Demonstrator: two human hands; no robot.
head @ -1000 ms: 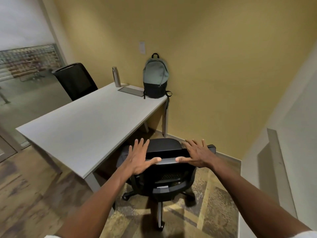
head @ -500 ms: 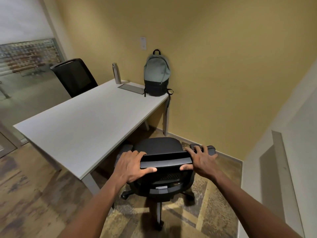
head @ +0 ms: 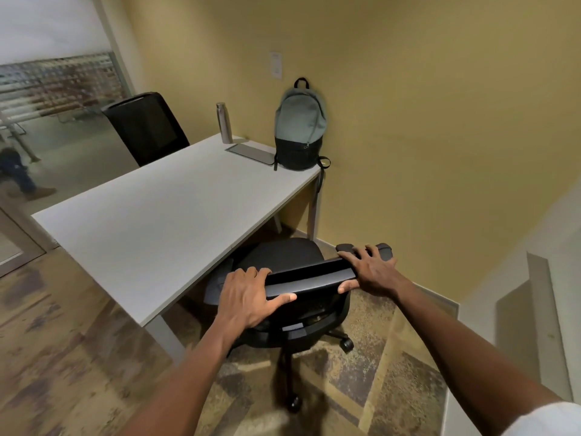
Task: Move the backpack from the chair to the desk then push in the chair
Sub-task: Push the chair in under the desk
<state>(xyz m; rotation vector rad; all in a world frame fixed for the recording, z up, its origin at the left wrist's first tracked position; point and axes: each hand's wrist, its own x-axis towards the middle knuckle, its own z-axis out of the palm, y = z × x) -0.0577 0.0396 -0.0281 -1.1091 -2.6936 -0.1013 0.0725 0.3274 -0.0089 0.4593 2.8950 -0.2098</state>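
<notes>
The grey-green and black backpack (head: 300, 127) stands upright on the far right corner of the white desk (head: 163, 215), leaning on the yellow wall. The black office chair (head: 283, 256) stands at the desk's right side, its seat partly under the desk edge. My left hand (head: 248, 294) grips the left end of the chair's backrest top, fingers over it and thumb behind. My right hand (head: 371, 270) grips the right end the same way, just in front of the right armrest.
A metal bottle (head: 224, 122) and a flat grey pad (head: 251, 151) lie on the desk beside the backpack. A second black chair (head: 146, 127) stands at the desk's far side. A glass partition is at the left, a white ledge (head: 547, 325) at the right.
My hands went from flat and open above the backrest to closed on its top. The chair has rolled forward, closer to the desk.
</notes>
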